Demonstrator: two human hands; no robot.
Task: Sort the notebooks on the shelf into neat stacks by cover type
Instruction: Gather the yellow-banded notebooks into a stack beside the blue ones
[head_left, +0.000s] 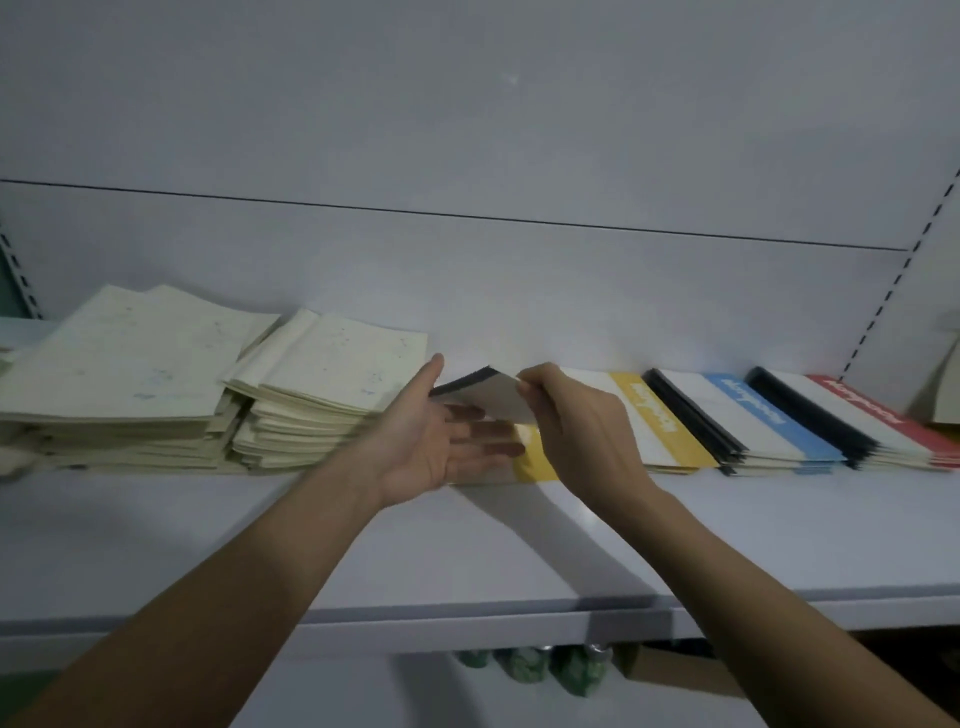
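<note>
Head view, cream stacks (156, 384) left, blue-banded stack (753, 421) right

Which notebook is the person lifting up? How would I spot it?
Look along the white shelf to the row of banded stacks on the right. The leftmost is the yellow-banded stack, and just left of it the right hand pinches the black-spined notebook. It is the only one tilted up off the shelf.
</note>
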